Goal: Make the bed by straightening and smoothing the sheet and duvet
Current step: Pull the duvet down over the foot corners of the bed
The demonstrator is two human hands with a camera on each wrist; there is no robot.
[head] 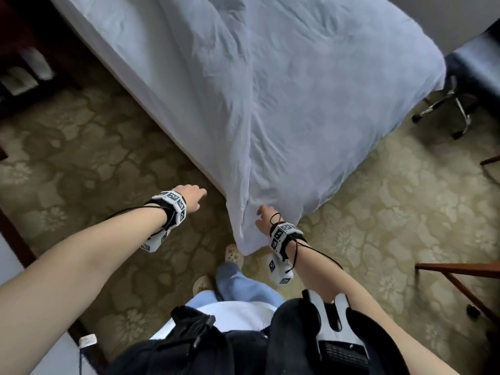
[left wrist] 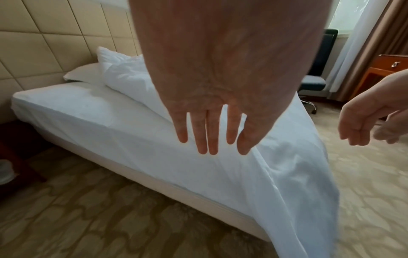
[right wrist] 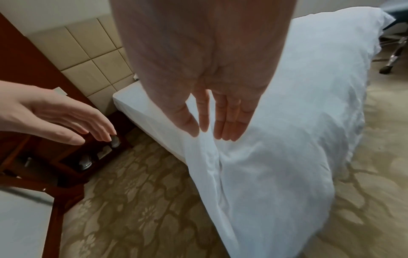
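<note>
Crumpled white duvet (head: 311,104) drapes over the smooth sheet (head: 130,47)

A hotel bedroom is showing here: a single bed with white sheet (left wrist: 73,111) and crumpled white duvet (head: 311,85) is standing against a beige padded-panel wall (left wrist: 39,40), on flower-patterned olive carpet (head: 89,147). A dark wheeled office chair (left wrist: 318,69), brown curtains (left wrist: 373,50) and reddish wooden furniture (left wrist: 384,69) are filling the window corner.
</note>
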